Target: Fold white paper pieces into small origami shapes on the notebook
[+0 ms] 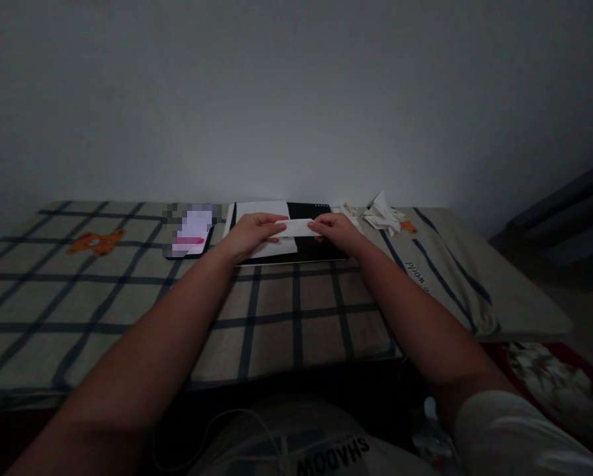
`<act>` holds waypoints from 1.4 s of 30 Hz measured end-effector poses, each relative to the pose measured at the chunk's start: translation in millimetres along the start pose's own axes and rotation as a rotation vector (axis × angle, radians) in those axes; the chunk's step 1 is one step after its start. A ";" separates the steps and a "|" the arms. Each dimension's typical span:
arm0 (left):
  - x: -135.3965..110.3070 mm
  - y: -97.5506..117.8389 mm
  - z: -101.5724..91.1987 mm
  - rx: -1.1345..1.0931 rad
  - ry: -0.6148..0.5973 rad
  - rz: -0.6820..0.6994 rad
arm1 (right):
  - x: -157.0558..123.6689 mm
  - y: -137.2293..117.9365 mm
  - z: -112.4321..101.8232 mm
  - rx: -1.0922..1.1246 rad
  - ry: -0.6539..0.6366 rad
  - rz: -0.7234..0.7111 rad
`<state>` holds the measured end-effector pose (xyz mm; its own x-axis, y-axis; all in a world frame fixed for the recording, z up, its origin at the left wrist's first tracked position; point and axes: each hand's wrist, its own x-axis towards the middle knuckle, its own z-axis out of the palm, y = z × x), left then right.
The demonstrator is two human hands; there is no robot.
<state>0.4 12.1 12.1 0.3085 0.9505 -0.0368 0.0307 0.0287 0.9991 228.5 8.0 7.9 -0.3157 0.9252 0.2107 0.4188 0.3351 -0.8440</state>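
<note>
Between my two hands a narrow white strip of paper [294,229] is stretched level, one end in each. My left hand [254,235] pinches its left end between thumb and fingers. At the right end, my right hand [334,230] pinches it the same way. Just beneath the strip lies a black board or book [320,250] with a pale edge, and a larger white sheet of paper [261,209] rests on its left part. The fingers partly cover that sheet's lower portion.
A lit phone [192,233] lies left of the black board. Crumpled or folded white paper pieces [383,215] sit to the right. A checked cloth [296,317] covers the table, which meets a plain wall [296,99]. A red container [588,363] with pale scraps stands low at right.
</note>
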 end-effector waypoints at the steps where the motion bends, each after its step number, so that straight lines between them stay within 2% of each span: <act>1: 0.4 -0.3 -1.1 -0.007 -0.009 -0.004 | 0.2 0.1 -0.3 0.002 -0.001 -0.004; 10: 2.6 -2.7 -6.1 -0.067 -0.061 -0.028 | 1.6 5.3 -0.5 0.028 -0.009 -0.032; 15: 4.7 -5.1 -5.5 -0.099 -0.043 -0.012 | 1.3 5.6 0.3 -0.036 0.011 -0.075; 21: 3.3 -1.6 -5.8 -0.069 -0.054 -0.040 | 0.5 4.1 0.9 -0.104 -0.002 -0.057; 26: -0.4 2.5 -3.0 -0.057 -0.032 -0.061 | -0.6 1.1 5.0 -0.089 0.031 -0.091; 31: 0.6 1.6 -1.6 -0.059 -0.015 -0.051 | 0.8 6.0 7.7 -0.018 0.030 -0.066; 37: 6.0 -2.7 -4.6 -0.214 0.034 -0.046 | 2.6 9.3 6.2 -0.047 0.060 -0.101; 42: 2.5 -2.3 -3.6 -0.160 -0.078 -0.207 | 2.8 9.8 6.3 -0.070 0.110 -0.083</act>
<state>-2.3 15.6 9.7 0.3835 0.8930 -0.2357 -0.0479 0.2741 0.9605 226.3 12.7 -2.9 -0.2578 0.9064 0.3346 0.4550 0.4194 -0.7856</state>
